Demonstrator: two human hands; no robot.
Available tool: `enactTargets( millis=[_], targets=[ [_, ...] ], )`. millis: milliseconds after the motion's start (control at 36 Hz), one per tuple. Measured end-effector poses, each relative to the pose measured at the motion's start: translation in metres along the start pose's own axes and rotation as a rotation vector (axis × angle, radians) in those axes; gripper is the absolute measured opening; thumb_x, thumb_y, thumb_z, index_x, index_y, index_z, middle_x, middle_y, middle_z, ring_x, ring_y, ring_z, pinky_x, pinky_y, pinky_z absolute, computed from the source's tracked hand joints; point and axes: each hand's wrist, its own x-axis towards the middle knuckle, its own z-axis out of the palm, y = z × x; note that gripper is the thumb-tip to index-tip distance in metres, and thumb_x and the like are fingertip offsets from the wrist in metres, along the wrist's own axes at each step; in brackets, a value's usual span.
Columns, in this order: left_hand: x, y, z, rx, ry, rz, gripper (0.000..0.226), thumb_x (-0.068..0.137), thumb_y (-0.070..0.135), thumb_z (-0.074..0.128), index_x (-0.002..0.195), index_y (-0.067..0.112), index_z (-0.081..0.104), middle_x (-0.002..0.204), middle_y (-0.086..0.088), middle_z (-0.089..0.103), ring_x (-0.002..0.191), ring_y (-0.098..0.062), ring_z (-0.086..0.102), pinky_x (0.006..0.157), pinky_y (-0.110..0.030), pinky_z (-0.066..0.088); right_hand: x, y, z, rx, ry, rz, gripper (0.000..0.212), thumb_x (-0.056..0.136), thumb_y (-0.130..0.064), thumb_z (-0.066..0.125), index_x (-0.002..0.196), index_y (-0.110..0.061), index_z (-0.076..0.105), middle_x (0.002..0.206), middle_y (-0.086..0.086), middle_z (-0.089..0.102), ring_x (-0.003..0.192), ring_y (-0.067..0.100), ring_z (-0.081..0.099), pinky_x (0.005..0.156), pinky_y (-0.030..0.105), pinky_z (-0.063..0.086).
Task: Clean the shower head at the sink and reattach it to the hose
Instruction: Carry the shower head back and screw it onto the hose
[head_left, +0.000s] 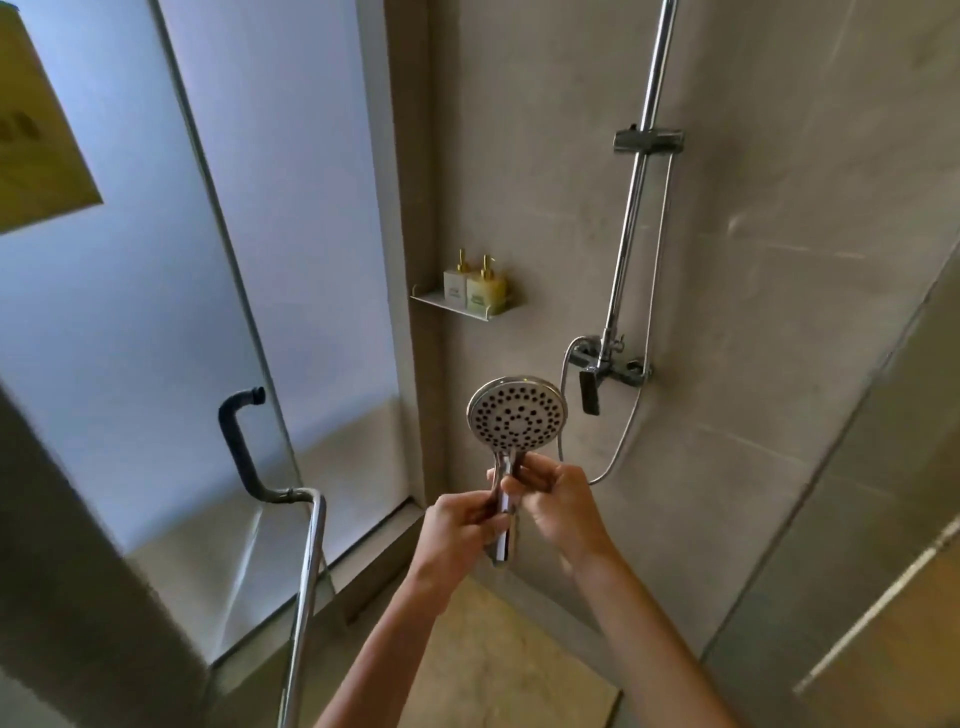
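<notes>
So the shower head (517, 413) is up in front of the tiled wall, held in both hands inside the shower stall, spray face turned toward the camera. Left hand (465, 522) is wrapped around the middle of the handle, right hand (556, 501) pinches it just under the round face, so both are closed on it. The bottom end of the handle looks bare, with nothing screwed on that I can make out, and the hose (631, 410) hangs in a loop off the mixer valve (615, 364), its free end running down toward the right hand; I can't tell if it's touching the hand or passing behind it. My read: the head is off the hose and there's no sink in view, so either the cleaning is still ahead or it's back for reattaching. I can't say which, though the face looks pretty clean. Material-wise, the head is shiny chrome with a flat disc face dotted with rings of dark rubbery nozzles, plus a smooth tapered handle. The hose is thin, flexible metal. The riser rail (636, 208) is polished tube with a dark slider bracket (648, 140). Around that: matte grey stone-look tiles, a little shelf (447, 306) with two pump bottles (474, 288), and a frosted glass door (156, 260) with a black handle (241, 441).
</notes>
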Motion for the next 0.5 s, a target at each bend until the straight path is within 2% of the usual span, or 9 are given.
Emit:
enactTargets(
  millis=[83,139,222,306,417,500],
  targets=[
    [0.035,0.008,0.003,0.014,-0.021,0.007,0.02,0.074,0.029,0.071,0.083,0.01,0.072,0.071,-0.002,0.059,0.07,-0.016,0.052,0.067,-0.034,0.039,0.035,0.006,-0.011,-0.012,0.009,-0.017,0.032,0.089,0.011,0.063,0.092,-0.017,0.078,0.09,-0.001,0.08,0.092,0.013,0.076,0.081,0.022,0.058],
    [0.057,0.017,0.006,0.066,-0.027,0.012,0.004,0.076,0.021,0.071,0.074,0.018,0.072,0.064,0.006,0.057,0.064,-0.01,0.049,0.064,-0.026,0.039,0.059,0.009,-0.019,0.0,0.027,-0.007,0.029,0.089,0.011,0.062,0.095,-0.013,0.078,0.09,0.001,0.08,0.091,0.014,0.076,0.078,0.021,0.059],
    [0.092,0.031,0.01,0.102,-0.025,0.032,0.024,0.08,0.01,0.072,0.064,0.028,0.07,0.054,0.016,0.053,0.054,0.0,0.046,0.055,-0.014,0.038,0.093,0.01,-0.03,0.004,0.033,-0.006,0.028,0.089,0.011,0.062,0.096,-0.011,0.078,0.09,0.001,0.08,0.09,0.012,0.076,0.073,0.018,0.056],
    [0.123,0.041,0.016,0.089,-0.049,0.017,0.021,0.082,0.004,0.071,0.067,0.019,0.071,0.057,0.011,0.055,0.055,-0.003,0.047,0.055,-0.015,0.039,0.125,0.006,-0.043,-0.008,0.045,-0.004,0.031,0.089,0.011,0.063,0.093,-0.015,0.078,0.091,0.002,0.08,0.091,0.014,0.076,0.074,0.02,0.057],
    [0.163,0.055,0.021,0.131,-0.047,0.029,0.014,0.082,0.007,0.071,0.071,0.015,0.071,0.058,0.01,0.055,0.055,-0.004,0.046,0.055,-0.016,0.039,0.163,-0.002,-0.055,-0.035,0.042,0.0,0.033,0.089,0.007,0.064,0.09,-0.022,0.08,0.093,0.001,0.08,0.094,0.015,0.076,0.076,0.021,0.057],
    [0.191,0.06,0.02,0.117,-0.063,0.035,0.004,0.084,0.006,0.07,0.08,0.007,0.073,0.064,0.003,0.055,0.062,-0.009,0.047,0.063,-0.022,0.04,0.19,-0.005,-0.059,-0.022,0.05,0.007,0.031,0.088,0.009,0.064,0.091,-0.017,0.08,0.093,0.004,0.08,0.093,0.016,0.076,0.075,0.02,0.057]
  ],
)
